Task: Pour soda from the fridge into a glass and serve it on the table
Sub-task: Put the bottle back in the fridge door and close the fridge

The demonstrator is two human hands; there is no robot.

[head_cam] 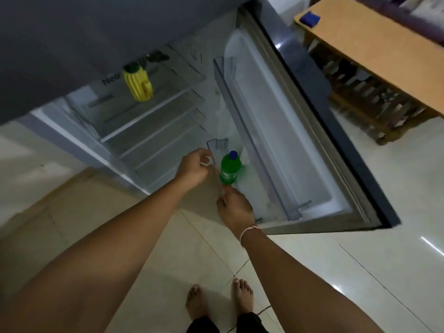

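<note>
A green soda bottle (pixel 229 171) with a blue cap stands upright in the lower clear shelf (pixel 271 169) of the open fridge door (pixel 310 97). My left hand (pixel 193 168) is just left of the bottle, fingers curled around the near corner of that clear shelf. My right hand (pixel 236 207) is right below the bottle, one fingertip reaching up to its base; I cannot make out whether it grips anything. No glass is in view.
Inside the fridge, a yellow ribbed jug (pixel 139 85) sits on an upper shelf. A wooden table (pixel 374 44) with a small blue object (pixel 310 18) stands at the upper right, beyond the door. My bare feet (pixel 242 296) are on the pale tiled floor.
</note>
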